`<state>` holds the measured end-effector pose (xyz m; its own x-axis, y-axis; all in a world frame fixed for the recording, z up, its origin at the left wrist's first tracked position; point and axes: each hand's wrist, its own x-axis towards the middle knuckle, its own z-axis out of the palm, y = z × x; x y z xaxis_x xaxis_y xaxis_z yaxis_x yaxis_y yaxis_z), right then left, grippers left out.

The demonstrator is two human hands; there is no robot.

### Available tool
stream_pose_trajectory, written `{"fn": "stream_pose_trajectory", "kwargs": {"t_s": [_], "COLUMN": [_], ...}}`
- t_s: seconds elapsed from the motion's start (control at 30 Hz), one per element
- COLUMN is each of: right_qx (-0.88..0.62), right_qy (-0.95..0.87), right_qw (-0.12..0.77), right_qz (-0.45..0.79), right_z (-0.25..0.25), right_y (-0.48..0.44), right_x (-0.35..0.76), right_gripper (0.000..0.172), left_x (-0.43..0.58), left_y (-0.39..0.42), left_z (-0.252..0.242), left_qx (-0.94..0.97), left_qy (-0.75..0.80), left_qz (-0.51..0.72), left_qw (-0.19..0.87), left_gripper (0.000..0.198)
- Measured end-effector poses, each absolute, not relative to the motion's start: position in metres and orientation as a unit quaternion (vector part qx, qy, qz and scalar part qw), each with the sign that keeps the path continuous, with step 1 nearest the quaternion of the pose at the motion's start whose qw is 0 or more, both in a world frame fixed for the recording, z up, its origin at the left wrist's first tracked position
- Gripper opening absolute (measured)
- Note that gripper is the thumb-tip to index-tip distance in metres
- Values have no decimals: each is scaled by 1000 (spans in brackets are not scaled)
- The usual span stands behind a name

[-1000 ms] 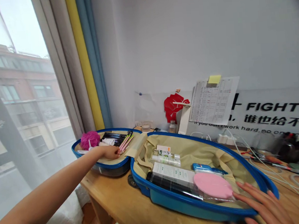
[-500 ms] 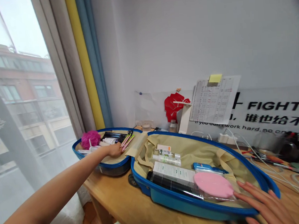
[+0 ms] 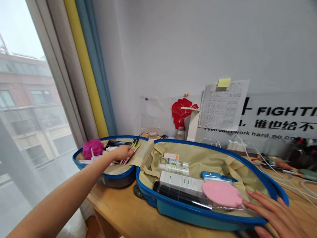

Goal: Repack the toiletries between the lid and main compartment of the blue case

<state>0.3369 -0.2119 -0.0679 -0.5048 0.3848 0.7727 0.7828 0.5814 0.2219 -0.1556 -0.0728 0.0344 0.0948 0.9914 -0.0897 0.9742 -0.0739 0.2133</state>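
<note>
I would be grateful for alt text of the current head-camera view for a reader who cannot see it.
A person's left hand is over slender pink items in the left half of an open blue suitcase on a wooden desk; the spread right hand is by a pink oval item in the right half. The left half also holds a magenta pouf.

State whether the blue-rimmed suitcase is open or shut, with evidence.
Open. The blue-rimmed suitcase lies spread in two halves, its beige fabric lining and a pink oval item showing inside.

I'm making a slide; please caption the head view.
Left hand over slim pink items in an open blue-rimmed suitcase; right hand beside a pink oval.
</note>
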Motion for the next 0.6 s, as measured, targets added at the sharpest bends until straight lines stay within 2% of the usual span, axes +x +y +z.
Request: {"fn": "stream_pose_trajectory", "kwargs": {"t_s": [0.13, 0.27, 0.43, 0.6], "right_qx": [-371, -379, -391, -392], "right_qy": [-812, -817, -816, -816], "right_qw": [358, 343, 333, 335], "right_qz": [-273, -267, -266, -263], "right_z": [-69, -68, -63, -60], "right_y": [-214, -217, -221, -223], "right_x": [336, 337, 335, 333], "right_gripper": [36, 37, 37, 38], "left_x": [-111, -45, 23, 61], "left_y": [-67, -63, -57, -53], "left_z": [64, 71, 58, 42], "left_qx": [754, 776, 772, 761], "left_qy": [621, 543, 474, 451], "left_qz": [156, 209, 204, 156], "left_qw": [145, 245, 371, 439], "left_gripper": [40, 40, 33, 23]}}
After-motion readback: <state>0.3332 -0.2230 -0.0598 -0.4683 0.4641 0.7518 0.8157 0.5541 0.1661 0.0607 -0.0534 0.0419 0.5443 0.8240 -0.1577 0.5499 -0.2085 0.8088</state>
